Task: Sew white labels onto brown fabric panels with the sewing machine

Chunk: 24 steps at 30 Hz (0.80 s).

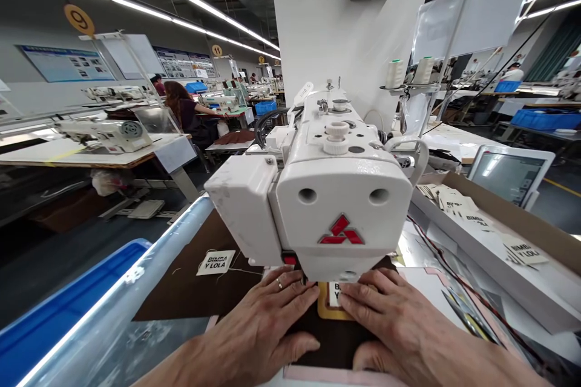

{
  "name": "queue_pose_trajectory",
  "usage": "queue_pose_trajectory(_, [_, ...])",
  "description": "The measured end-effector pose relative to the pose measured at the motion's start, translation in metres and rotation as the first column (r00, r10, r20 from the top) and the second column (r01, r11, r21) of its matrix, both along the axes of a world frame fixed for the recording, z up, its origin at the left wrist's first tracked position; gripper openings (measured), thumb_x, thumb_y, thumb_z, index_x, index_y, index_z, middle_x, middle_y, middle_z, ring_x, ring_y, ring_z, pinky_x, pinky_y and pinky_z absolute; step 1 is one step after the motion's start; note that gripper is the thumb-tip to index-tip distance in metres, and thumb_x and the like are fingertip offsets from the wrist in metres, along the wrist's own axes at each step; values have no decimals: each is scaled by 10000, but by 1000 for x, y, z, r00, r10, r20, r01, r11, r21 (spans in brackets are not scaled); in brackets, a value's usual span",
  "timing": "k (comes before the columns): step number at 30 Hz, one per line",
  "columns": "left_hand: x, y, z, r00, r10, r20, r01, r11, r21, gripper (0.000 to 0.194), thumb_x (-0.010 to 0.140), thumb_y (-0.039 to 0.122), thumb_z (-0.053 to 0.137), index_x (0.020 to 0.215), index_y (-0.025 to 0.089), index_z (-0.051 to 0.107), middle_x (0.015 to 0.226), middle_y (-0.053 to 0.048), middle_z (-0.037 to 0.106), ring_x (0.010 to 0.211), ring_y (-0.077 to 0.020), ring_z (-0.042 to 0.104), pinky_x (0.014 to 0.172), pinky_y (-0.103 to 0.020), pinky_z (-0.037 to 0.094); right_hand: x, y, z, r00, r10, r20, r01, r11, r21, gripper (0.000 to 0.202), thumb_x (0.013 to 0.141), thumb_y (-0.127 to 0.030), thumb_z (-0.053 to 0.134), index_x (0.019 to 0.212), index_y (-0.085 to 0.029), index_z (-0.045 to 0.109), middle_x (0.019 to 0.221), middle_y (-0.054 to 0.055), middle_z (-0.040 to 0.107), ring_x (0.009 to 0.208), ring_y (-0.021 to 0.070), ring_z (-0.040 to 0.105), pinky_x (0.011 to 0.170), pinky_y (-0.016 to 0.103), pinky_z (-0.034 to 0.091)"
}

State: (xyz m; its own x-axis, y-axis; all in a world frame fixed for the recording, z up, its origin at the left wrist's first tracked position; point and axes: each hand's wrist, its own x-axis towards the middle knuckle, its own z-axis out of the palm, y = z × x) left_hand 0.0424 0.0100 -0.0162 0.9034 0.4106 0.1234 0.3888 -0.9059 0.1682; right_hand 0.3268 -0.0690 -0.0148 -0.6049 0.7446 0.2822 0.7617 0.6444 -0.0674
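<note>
A white sewing machine (340, 205) with a red emblem stands in the middle. Under its head lies dark brown fabric (181, 290), bearing a white label (216, 262) with black lettering at the left. A second white label (334, 294) sits inside a yellow frame (333, 313) below the machine head, partly covered. My left hand (267, 320) lies on the fabric left of the frame, fingers spread, fingertips by the frame's edge. My right hand (399, 314) rests flat with its fingertips on the label and frame, thumb apart. The needle area is hidden.
A cardboard box (531, 224) with loose labels (458, 205) stands at the right, near a tablet screen (511, 175). Red and black cables (458, 278) run beside it. A blue bin (72, 308) is at the lower left. A person (181, 109) sits farther back.
</note>
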Motion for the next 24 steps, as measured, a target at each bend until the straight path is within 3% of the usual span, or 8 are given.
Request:
queue_pose_trajectory(7, [-1,0,-1,999,9,-33,-9,1000,13,625,952,376,732,1504,208,491,1473,-67,596,1359,-327,559,1179,-525,434,2,-2,-2,1000,-7,-18,6,999,-31,551,986,-601,605,1375,-212,643,1327,15,710,1162,266,643,988,417,481])
queue_pose_trajectory(17, [-5,2,-3,999,12,-52,-12,1000,-7,653,959,378,717,1542,246,454,1520,-42,547,1388,-319,534,1180,-520,438,1,1,3,1000,-20,11,22,979,-202,547,960,-538,672,1404,-222,618,1394,23,669,1212,287,630,1030,446,477])
queue_pose_trajectory(24, [-1,1,0,995,-29,-95,33,999,40,636,978,415,688,1539,231,453,1537,-25,527,1384,-318,539,1148,-521,477,5,0,-8,1000,-21,6,21,999,-37,585,953,-650,624,1352,-224,650,1335,15,707,1134,268,672,969,429,509])
